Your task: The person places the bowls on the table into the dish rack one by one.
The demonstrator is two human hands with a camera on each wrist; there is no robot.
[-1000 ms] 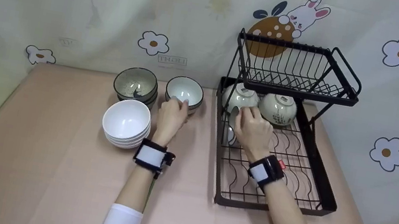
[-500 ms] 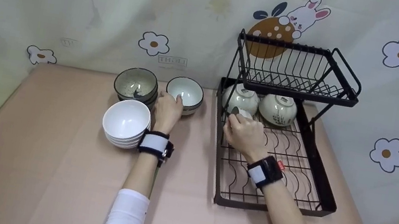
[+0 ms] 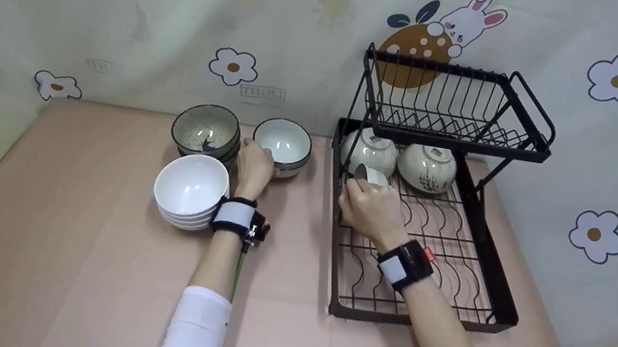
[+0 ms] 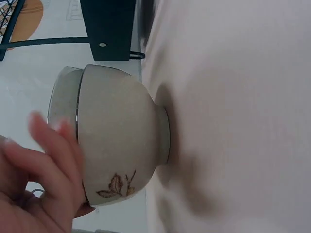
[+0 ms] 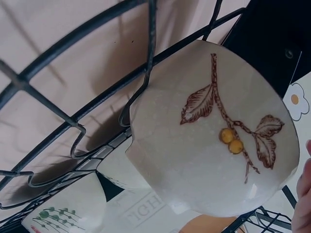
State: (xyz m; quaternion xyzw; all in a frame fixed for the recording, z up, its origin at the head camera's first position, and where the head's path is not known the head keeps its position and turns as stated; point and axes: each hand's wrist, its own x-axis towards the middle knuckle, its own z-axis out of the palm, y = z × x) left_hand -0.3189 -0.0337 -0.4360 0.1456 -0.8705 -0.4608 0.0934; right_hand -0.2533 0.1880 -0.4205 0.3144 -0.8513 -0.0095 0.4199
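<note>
In the head view my right hand (image 3: 373,210) grips a bowl (image 3: 372,176) over the left side of the rack's lower tier. The right wrist view shows this bowl (image 5: 218,131) tilted, pale, with brown leaves and yellow berries; fingers (image 5: 303,196) appear at its right edge. My left hand (image 3: 254,169) is between a stack of dark speckled bowls (image 3: 206,127) and a stack of pale, dark-rimmed bowls (image 3: 284,142). In the left wrist view its loosely bent fingers (image 4: 53,155) overlap the rim of the pale stack (image 4: 116,131); whether they touch it, I cannot tell.
A black two-tier dish rack (image 3: 483,230) stands at the right. Two upturned bowls, the left one (image 3: 375,151) and the right one (image 3: 427,168), sit at the back of its lower tier. A stack of white bowls (image 3: 192,188) stands beside my left wrist.
My left hand has moved slightly left, off the front of the pale bowls' rim. The right hand has drawn a little left and toward me, turning its bowl so more of it shows.
</note>
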